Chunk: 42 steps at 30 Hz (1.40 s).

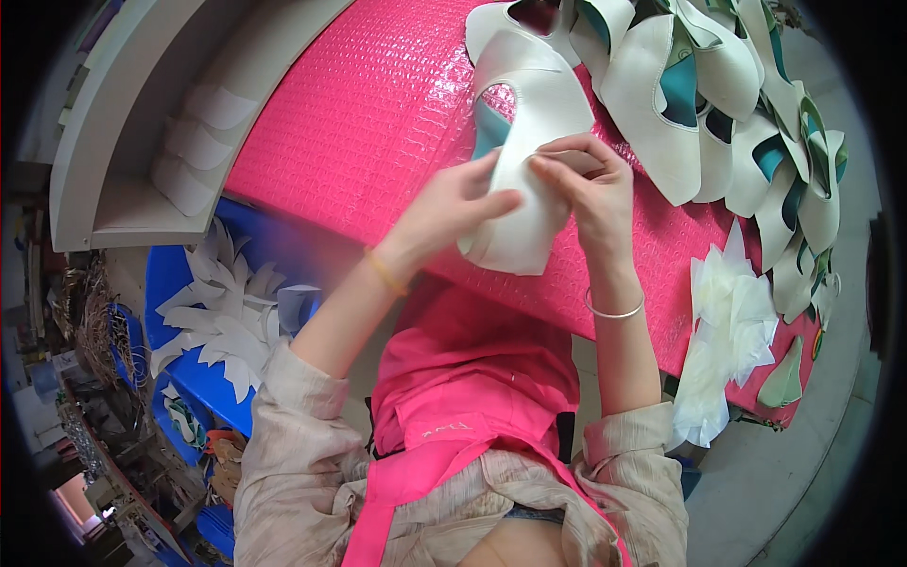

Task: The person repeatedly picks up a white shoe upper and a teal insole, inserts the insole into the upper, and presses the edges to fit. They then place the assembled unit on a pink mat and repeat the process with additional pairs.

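From my remote post I log a white shoe upper (543,109) over the pink-covered desk (354,123). Left hand (453,203), loosely curled, grips its left edge, probably steadying; right hand (597,181) pinches its right side, thumb against fingers.

A single fisheye view, from the left of two head-worn cameras, looks steeply down at close range, taking in the pink apron (472,387) below and the table (340,123) beyond, edges bowing toward the dark rim.
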Each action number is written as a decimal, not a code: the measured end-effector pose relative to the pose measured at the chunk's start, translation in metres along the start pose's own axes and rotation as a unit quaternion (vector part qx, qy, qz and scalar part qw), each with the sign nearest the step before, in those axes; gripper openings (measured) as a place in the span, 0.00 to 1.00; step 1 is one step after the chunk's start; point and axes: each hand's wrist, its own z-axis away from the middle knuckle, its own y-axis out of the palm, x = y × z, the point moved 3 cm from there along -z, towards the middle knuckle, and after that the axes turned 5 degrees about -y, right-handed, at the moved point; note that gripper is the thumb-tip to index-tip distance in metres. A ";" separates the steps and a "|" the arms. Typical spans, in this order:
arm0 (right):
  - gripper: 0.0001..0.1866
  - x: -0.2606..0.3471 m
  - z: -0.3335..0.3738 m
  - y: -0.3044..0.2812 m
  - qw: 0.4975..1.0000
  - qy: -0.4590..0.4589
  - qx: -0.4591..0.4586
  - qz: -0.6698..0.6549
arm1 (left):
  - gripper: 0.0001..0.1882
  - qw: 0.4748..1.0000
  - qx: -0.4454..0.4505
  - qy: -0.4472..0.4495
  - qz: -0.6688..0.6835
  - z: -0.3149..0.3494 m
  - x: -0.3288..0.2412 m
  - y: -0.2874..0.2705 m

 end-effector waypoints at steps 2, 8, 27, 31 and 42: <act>0.18 0.002 -0.002 0.003 0.984 -0.120 -0.009 0.129 | 0.27 0.996 0.029 0.027 0.079 -0.011 0.003 0.018; 0.31 -0.038 -0.029 -0.068 0.984 0.148 -0.088 -0.038 | 0.29 0.991 0.002 0.049 0.127 -0.003 -0.001 0.022; 0.19 0.013 -0.021 -0.028 0.978 -0.060 -0.195 -0.030 | 0.10 0.981 -0.169 0.093 0.021 0.029 0.013 0.036; 0.21 0.015 -0.021 -0.025 0.986 -0.045 -0.154 0.038 | 0.11 0.975 -0.195 0.100 0.024 0.028 0.004 0.043; 0.11 0.032 0.036 0.024 0.988 0.015 0.156 -0.015 | 0.19 0.917 -0.266 0.142 0.262 -0.002 -0.028 0.019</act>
